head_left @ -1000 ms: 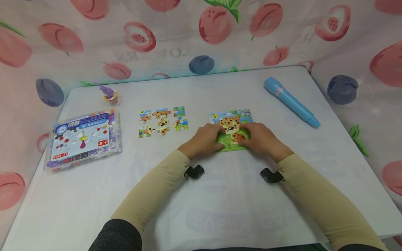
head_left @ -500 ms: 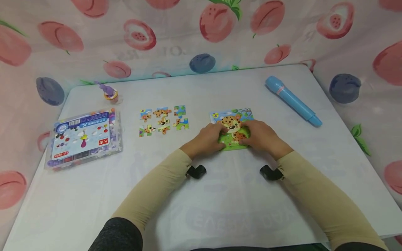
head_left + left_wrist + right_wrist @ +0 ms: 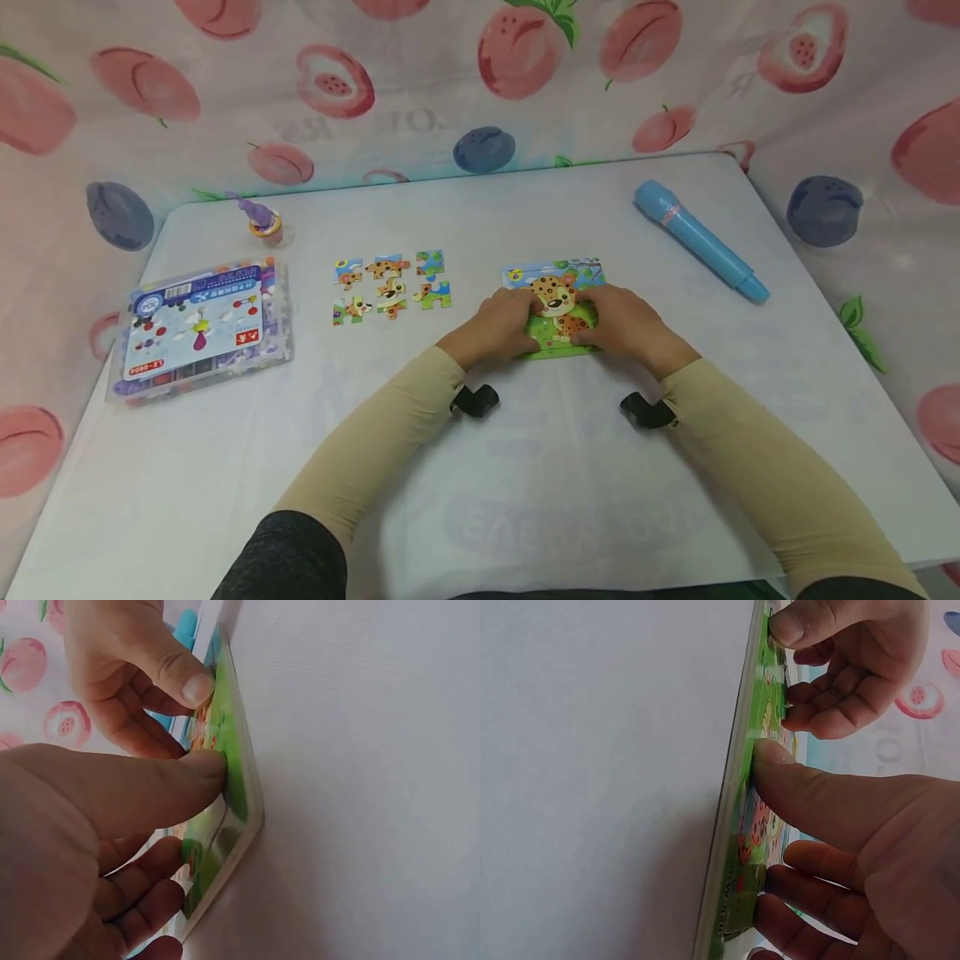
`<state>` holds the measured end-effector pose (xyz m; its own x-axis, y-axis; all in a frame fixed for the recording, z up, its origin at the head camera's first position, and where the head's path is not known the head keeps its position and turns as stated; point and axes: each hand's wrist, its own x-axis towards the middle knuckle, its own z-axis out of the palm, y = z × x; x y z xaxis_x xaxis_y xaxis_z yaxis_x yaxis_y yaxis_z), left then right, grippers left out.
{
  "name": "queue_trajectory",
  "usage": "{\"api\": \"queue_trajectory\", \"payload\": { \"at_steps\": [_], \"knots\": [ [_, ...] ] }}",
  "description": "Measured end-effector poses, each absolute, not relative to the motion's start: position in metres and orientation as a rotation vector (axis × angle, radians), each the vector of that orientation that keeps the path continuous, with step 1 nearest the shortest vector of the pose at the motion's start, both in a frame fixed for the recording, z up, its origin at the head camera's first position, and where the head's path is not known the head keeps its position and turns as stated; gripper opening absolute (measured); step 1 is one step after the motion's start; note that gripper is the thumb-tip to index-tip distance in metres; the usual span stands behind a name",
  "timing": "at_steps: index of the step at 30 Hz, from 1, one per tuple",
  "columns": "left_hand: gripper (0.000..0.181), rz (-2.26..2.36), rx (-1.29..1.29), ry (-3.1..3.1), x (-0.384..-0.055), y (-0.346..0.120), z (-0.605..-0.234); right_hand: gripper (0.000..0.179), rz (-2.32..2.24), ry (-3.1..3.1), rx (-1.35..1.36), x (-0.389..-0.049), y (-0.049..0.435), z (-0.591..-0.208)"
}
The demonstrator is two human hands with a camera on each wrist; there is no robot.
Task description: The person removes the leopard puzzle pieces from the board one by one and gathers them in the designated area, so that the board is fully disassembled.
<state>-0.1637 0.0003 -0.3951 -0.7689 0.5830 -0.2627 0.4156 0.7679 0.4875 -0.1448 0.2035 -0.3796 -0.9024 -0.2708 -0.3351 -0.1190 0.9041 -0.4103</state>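
Observation:
A flat jigsaw puzzle (image 3: pixel 557 307) with a spotted leopard cub on green grass lies on the white table. From its left side my left hand (image 3: pixel 497 327) touches the picture, thumb near the front edge and fingertips farther back. My right hand (image 3: pixel 630 329) mirrors it on the right side. In the left wrist view the left thumb (image 3: pixel 161 787) presses on the puzzle's green border (image 3: pixel 234 769), with relaxed fingers apart from it. The right wrist view has the right thumb (image 3: pixel 802 780) on the same border (image 3: pixel 742 769), its fingertips resting against the picture.
Several puzzle pieces (image 3: pixel 390 267) lie in two rows left of the puzzle. Farther left is a clear box (image 3: pixel 195 329) of beads, with a small purple-topped toy (image 3: pixel 262 221) behind it. A blue toy microphone (image 3: pixel 697 240) lies at the back right.
My left wrist has shifted slightly right and forward, its fingers still on the puzzle. The right hand stays almost in place; the puzzle and pieces look the same.

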Motion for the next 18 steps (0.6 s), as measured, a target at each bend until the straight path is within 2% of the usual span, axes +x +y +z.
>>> {"api": "queue_trajectory", "payload": {
  "at_steps": [18],
  "knots": [
    [0.054,0.701,0.721,2.499,-0.1594,0.0073,-0.3926,0.069,-0.546,2.689,-0.271,-0.1426,0.2028,-0.3785]
  ]
}}
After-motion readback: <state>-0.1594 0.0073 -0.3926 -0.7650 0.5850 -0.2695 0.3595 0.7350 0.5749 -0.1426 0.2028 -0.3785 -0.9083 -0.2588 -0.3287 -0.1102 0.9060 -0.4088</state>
